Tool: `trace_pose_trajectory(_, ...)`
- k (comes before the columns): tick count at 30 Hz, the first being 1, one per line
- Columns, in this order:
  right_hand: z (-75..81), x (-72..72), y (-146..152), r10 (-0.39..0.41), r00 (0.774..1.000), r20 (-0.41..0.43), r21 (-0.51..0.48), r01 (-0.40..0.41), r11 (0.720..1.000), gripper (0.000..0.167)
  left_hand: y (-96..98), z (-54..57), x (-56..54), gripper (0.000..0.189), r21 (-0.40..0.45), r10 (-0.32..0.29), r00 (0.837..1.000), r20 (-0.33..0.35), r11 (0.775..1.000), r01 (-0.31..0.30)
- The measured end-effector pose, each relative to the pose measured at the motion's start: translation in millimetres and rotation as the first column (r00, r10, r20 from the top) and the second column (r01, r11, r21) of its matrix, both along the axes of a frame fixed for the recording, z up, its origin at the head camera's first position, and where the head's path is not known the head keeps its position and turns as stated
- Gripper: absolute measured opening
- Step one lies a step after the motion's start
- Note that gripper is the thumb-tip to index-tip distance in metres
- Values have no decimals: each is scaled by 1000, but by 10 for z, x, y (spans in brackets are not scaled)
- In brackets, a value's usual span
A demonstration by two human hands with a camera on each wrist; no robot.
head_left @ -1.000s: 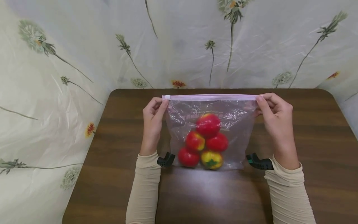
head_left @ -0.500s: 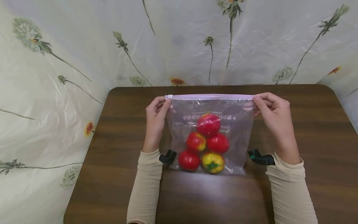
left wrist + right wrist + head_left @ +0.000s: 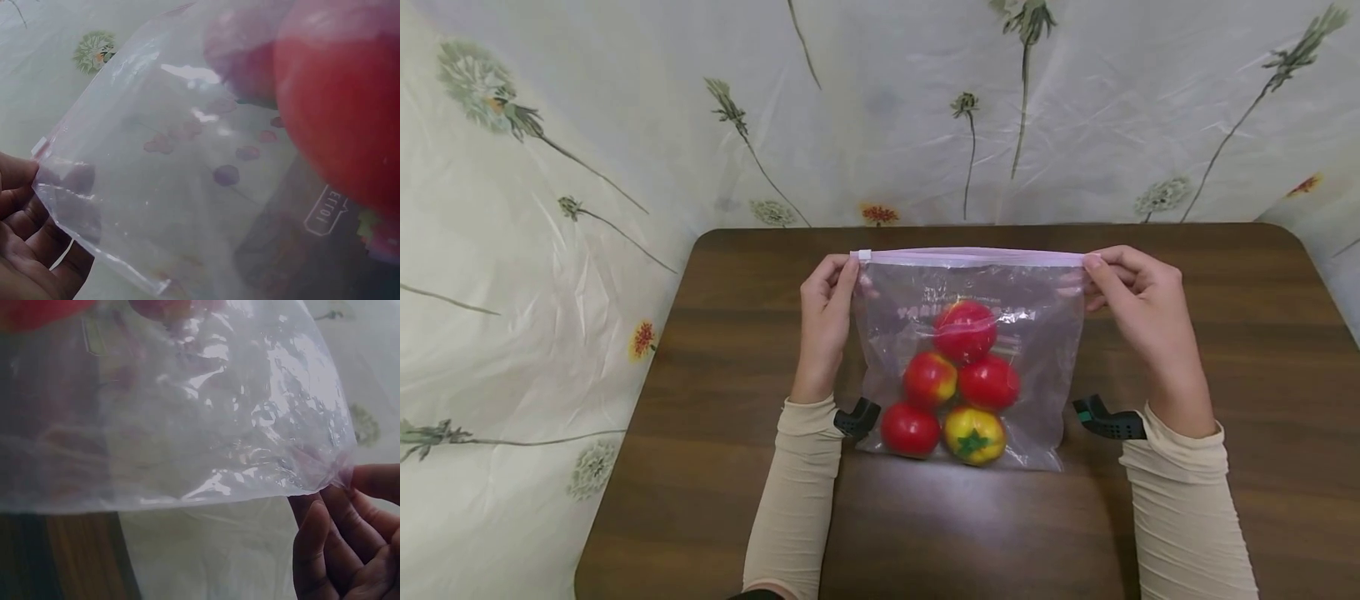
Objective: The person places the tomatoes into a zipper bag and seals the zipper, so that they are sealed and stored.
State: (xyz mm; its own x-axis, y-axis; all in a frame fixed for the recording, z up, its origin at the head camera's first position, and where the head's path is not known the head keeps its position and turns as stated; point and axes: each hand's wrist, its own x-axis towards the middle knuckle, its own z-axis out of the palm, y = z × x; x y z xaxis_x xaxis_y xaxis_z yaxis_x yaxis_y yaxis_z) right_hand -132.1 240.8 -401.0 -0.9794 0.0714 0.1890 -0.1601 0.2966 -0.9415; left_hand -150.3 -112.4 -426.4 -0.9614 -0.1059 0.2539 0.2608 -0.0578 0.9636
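Note:
A clear slider zip bag (image 3: 1045,375) with a pale purple zip strip hangs spread between both hands in the head view. My left hand (image 3: 825,321) pinches its top left corner, thumb in front, right beside the white slider (image 3: 865,255). At the opposite top corner, my right hand (image 3: 1150,325) pinches the strip between thumb and fingers. Several red, tomato-like fruits (image 3: 965,331) lie stacked inside, along with a yellow one (image 3: 974,435) showing a green star-shaped calyx. Close up in the left wrist view, a red fruit (image 3: 344,100) shows through the plastic.
A dark brown wooden table (image 3: 715,450) with rounded far corners lies under the bag. Behind and to the left hangs a pale sheet (image 3: 880,100) printed with flowers. Black wrist camera mounts (image 3: 1108,419) project inward from the sleeves.
Both hands have shifted slightly right with the bag. Its lower edge sits a little lower in the head view, and its front looks flatter. Both grips stay the same.

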Motion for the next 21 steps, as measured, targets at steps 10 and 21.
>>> trace_pose_trajectory(10, 6, -7, 19, -11, 1000, 12, 37, 10, 999, 15, 38, 17, 0, 23, -4, 12, 1000, 7, 1000, -12)
trace_pose_trajectory(21, 40, 37, 46, -6, 1000, 29, 89, 3, 996, 17, 122, 12, 10, 22, 27, -8, 999, 33, 1000, 7)
